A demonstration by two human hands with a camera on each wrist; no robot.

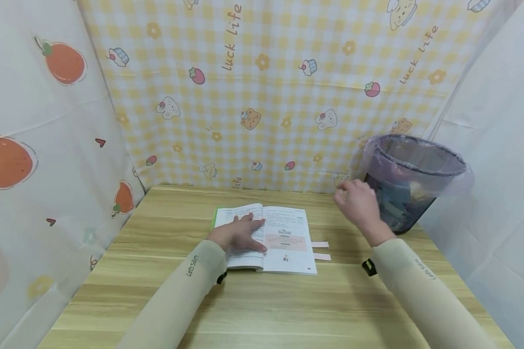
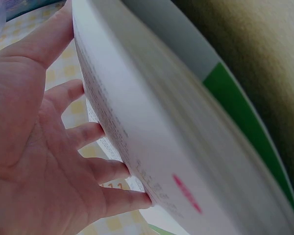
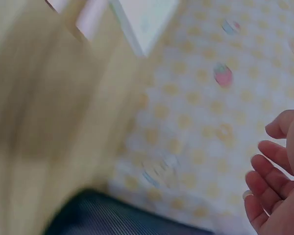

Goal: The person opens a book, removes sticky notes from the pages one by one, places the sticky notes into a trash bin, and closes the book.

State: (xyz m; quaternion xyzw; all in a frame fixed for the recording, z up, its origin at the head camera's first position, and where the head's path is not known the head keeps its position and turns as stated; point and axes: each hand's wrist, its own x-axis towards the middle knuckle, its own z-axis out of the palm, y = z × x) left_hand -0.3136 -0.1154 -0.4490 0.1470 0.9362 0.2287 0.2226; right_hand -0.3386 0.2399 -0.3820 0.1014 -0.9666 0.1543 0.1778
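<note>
An open book (image 1: 286, 225) lies on the wooden table, with printed text and a pink block on its right page. My left hand (image 1: 242, 235) rests on the left page, fingers spread; in the left wrist view its fingertips (image 2: 144, 198) press the page beside the thick stack of sheets. Two pale pink strips (image 1: 320, 257) stick out past the book's right edge. Raised beside the bin (image 1: 393, 203), my right hand (image 1: 360, 203) has loosely bent fingers, and the right wrist view shows nothing in it.
The mesh bin has a translucent purple liner (image 1: 458, 177) folded over its rim and stands at the table's back right corner. A yellow checked curtain (image 1: 262, 97) hangs behind the table (image 1: 288, 310), and white curtains flank both sides.
</note>
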